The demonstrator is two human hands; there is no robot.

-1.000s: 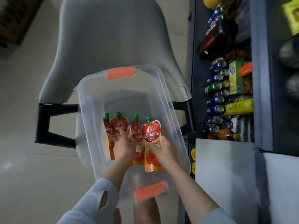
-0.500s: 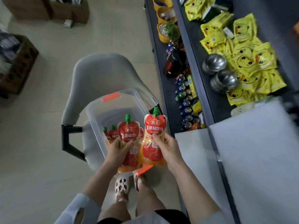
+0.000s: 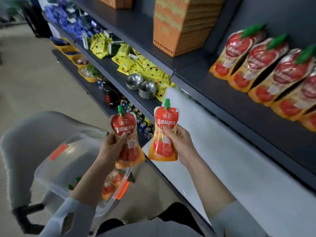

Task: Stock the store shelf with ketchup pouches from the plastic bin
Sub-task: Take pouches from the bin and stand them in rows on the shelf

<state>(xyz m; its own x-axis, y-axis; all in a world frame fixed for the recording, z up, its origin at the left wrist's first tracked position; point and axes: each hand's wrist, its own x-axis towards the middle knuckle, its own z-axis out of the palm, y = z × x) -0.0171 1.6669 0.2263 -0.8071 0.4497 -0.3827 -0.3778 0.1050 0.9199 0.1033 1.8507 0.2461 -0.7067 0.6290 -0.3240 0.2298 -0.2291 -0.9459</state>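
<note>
The left hand (image 3: 111,147) grips one ketchup pouch (image 3: 125,124) upright above the plastic bin (image 3: 71,161). The right hand (image 3: 179,142) pinches a second pouch (image 3: 165,129) just beside it, short of the shelf (image 3: 239,106) where a blurred row of pouches (image 3: 259,69) stands. More pouches (image 3: 111,183), perhaps two, lie in the bin.

Dark shelf (image 3: 230,100) w/ ketchup pouches (image 3: 266,65), bin (image 3: 51,170) on chair (image 3: 25,142)

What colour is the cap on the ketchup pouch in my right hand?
Green: the small spout cap shows best in the head view.
</note>
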